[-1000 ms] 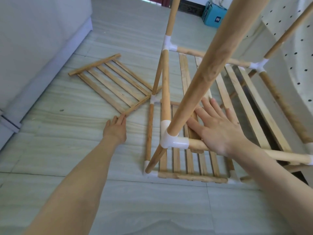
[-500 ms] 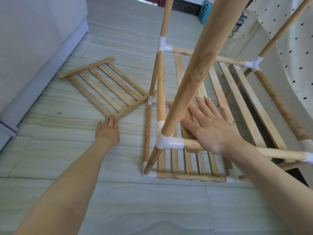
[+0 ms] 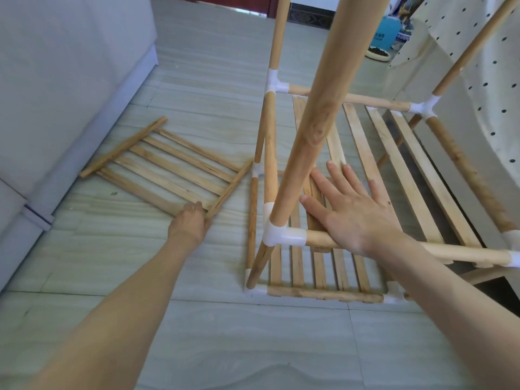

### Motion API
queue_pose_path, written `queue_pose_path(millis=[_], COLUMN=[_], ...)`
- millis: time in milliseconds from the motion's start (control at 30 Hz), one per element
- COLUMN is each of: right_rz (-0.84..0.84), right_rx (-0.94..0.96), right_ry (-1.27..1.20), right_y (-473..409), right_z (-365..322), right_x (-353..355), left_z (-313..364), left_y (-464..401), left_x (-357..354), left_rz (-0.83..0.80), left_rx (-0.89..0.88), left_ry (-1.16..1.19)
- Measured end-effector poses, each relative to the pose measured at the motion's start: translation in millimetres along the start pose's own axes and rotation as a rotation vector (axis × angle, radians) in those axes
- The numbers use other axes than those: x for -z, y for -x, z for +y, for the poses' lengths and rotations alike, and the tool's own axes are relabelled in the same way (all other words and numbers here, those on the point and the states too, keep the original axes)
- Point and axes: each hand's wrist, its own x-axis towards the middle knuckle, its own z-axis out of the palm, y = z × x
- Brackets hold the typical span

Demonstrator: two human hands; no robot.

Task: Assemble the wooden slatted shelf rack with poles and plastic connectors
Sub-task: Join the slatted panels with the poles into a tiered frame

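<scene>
A loose wooden slatted panel lies flat on the tiled floor to the left. My left hand curls its fingers over the panel's near corner. The rack frame of wooden poles and white plastic connectors stands on the right, with a slatted shelf resting across its middle rails and another slatted panel at floor level. My right hand lies flat with spread fingers on the middle shelf, behind the front rail.
A white cabinet runs along the left. A cream dotted cloth covers furniture at the right. A blue container and a dark dish sit at the back beside a doorway.
My left hand has slid forward from the bare floor onto the near corner of the loose panel, fingers curling over it. My right hand stays flat on the shelf.
</scene>
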Motion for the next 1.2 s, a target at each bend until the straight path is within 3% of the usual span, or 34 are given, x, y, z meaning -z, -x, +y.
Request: queue_pose_path(millis=[267,533,733,867,1033,1200], right_rz=[0.025,-0.02,-0.02,-0.044,-0.159,-0.431], right_rx=[0.004,-0.003,0.019,0.041,0.067,0.128], right_ry=[0.007,0.013,-0.05,-0.041,-0.004,0.004], right_y=[-1.2,7.4,52.9,102.8,183.8,248.8], right_z=[-0.7,-1.2,-12.2,-19.6,-36.6,-57.2], right_x=[-1.0,1.4,-15.5,-23.2,-24.8,-5.7], left_z=[14.2,18.7,2.9,-8.5,-26.1,-42.8], left_y=[-6.1,32.5,101.2,161.4,252.5,340.5], left_x=[-8.0,75.0,129.3,155.5,200.6,236.9], left_rz=[-0.013,0.25,0.292,0.409,0.47,0.511], left_rx=[0.128,0.222,0.216,0.143,-0.019,-0.044], left_ry=[0.077,0.203,0.289,0.461,0.544,0.616])
